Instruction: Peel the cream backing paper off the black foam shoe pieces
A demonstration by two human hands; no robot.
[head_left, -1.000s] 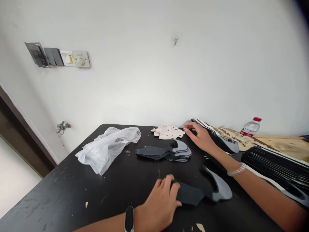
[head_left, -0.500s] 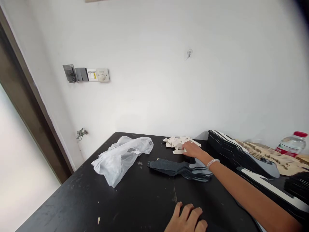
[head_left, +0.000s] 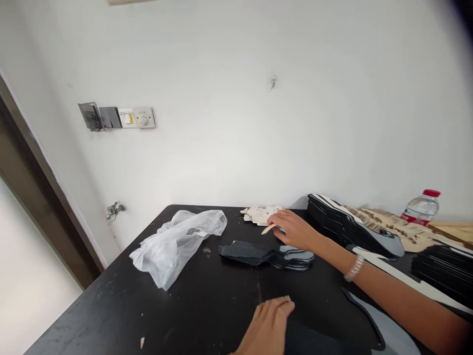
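My right hand [head_left: 295, 230] pinches a small cream cut piece [head_left: 269, 229] between its fingertips, just in front of a loose pile of similar cream pieces [head_left: 258, 215] by the wall. Below it on the black table lies a stack of dark cut fabric pieces [head_left: 247, 252] with grey parts at the right end. At the bottom edge, my left hand [head_left: 266, 320] has its fingers bent and together at the edge of a dark flat piece [head_left: 314, 340]; its thumb is hidden. A grey curved piece with a black edge [head_left: 388, 323] lies beneath my right forearm.
A crumpled translucent plastic bag [head_left: 177, 246] lies at the left of the black table [head_left: 111, 315]. Along the right are stacks of black and white cut pieces [head_left: 332, 217], tan pieces [head_left: 391, 227] and a red-capped bottle [head_left: 421, 207]. The wall runs behind.
My right hand has drawn back from the cream pile with one piece in its fingers. My left hand has turned, its fingers now together instead of spread. The view has shifted slightly right.
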